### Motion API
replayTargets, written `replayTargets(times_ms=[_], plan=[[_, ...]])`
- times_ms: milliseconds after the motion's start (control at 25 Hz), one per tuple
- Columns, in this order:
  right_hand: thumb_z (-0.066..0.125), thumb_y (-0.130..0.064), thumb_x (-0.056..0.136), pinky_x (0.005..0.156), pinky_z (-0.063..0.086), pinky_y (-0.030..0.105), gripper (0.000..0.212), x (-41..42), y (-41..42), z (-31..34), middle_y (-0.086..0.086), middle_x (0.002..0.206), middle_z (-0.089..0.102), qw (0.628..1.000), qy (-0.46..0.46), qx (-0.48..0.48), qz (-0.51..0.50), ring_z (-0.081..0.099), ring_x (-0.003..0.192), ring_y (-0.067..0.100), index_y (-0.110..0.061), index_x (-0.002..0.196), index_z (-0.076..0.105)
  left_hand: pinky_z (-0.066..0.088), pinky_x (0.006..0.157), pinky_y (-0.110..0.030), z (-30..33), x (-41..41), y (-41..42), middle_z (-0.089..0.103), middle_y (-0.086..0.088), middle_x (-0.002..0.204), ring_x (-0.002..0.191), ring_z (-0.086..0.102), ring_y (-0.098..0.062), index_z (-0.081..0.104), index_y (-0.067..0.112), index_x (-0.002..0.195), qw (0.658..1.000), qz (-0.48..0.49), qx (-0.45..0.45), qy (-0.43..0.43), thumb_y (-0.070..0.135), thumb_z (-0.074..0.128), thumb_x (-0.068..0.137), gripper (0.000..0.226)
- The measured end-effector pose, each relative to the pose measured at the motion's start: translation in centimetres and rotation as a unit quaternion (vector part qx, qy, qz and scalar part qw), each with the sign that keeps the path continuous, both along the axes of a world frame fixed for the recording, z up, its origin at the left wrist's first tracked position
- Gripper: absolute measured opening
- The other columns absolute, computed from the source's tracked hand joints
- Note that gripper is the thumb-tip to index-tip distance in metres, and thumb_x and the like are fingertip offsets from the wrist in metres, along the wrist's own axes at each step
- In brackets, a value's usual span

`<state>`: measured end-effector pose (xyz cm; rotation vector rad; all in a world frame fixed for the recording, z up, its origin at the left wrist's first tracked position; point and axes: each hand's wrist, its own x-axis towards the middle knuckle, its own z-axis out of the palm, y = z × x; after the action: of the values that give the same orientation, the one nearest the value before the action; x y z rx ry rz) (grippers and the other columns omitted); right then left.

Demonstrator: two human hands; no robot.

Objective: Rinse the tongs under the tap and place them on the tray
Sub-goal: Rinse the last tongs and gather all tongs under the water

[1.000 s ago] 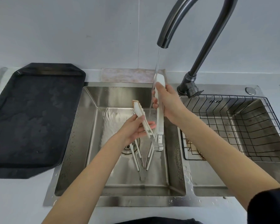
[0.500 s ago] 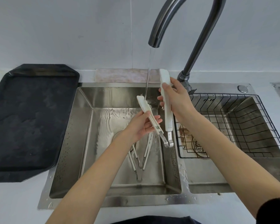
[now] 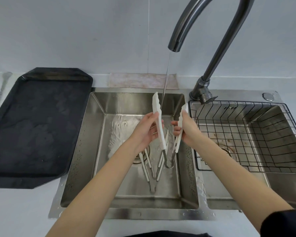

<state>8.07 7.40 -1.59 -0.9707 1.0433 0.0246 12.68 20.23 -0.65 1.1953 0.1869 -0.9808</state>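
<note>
White tongs [image 3: 159,124] with a metal hinge at the bottom are held over the left sink basin, tips pointing up. My left hand [image 3: 146,132] grips the left arm and my right hand [image 3: 186,129] grips the right arm, spreading them apart. A thin stream of water falls from the dark tap [image 3: 174,43] and runs down beside the left tip. The black tray [image 3: 32,127] lies on the counter to the left of the sink.
Two more tongs [image 3: 152,170] lie on the bottom of the left basin [image 3: 92,151] near the drain. A black wire rack [image 3: 246,134] sits in the right basin. A cloth strip [image 3: 140,80] lies behind the sink.
The tongs' arms have spread further apart and tilted more upright. The left tip now sits beside the water stream. The view has shifted slightly.
</note>
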Motion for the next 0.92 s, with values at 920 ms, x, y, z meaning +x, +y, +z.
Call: replayTargets(times_ms=[920], plan=[[0.032,-0.041,0.099,0.027,0.019,0.009,0.040,-0.7,0.7,0.2,-0.002,0.025,0.038,0.977,-0.022,0.202,-0.071,0.026,0.017,0.004,-0.008,0.079,0.046,0.054,0.049,-0.023,3.8,4.1,-4.4,0.048,-0.007,0.075,0.064,0.051,-0.017,0.049,0.010,0.084,0.997,-0.004,-0.079,0.000,0.007,0.046,0.093,0.010]])
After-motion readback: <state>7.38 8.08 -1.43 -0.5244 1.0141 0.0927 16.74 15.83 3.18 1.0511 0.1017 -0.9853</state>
